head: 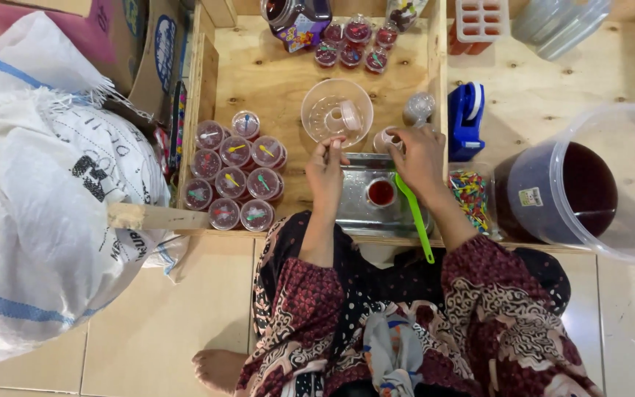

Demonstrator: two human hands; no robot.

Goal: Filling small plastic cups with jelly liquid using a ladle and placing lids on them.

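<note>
My left hand (326, 167) hovers over the near rim of a clear round container (336, 112), its fingers pinched together on something too small to make out. My right hand (419, 156) rests its fingertips on a small clear cup (386, 139) beside the container. Under both hands lies a metal tray (354, 209) holding one small open cup of red jelly (381, 192). A green plastic spoon (414, 217) lies slanted across the tray's right side.
Several lidded jelly cups (233, 176) cluster at the left of the wooden tray (259, 73), with more at the back (354, 44). A blue tape dispenser (466, 117), a box of coloured spoons (470, 192), a large tub of dark red liquid (578, 187) and a big white sack (38, 184) surround me.
</note>
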